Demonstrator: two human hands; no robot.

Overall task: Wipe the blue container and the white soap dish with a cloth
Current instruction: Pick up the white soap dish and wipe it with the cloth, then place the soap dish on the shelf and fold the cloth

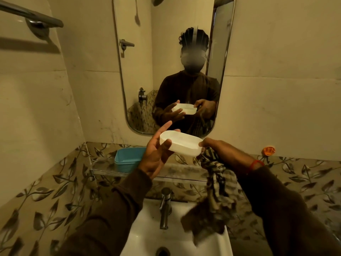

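I hold the white soap dish [181,143] up in front of the mirror, above the glass shelf. My left hand [156,156] cradles its left end, thumb on the near rim and fingers spread behind it. My right hand [224,151] pinches the dish's right end and also grips a checked brown-and-cream cloth [215,191] that hangs down over the basin. The blue container [128,158] sits open on the left of the glass shelf, apart from both hands.
A glass shelf [177,173] runs below the mirror [173,67]. A chrome tap [164,207] stands over the white basin [145,237]. An orange item [269,150] sits on the tiled ledge at right. A towel rail [31,15] juts out at upper left.
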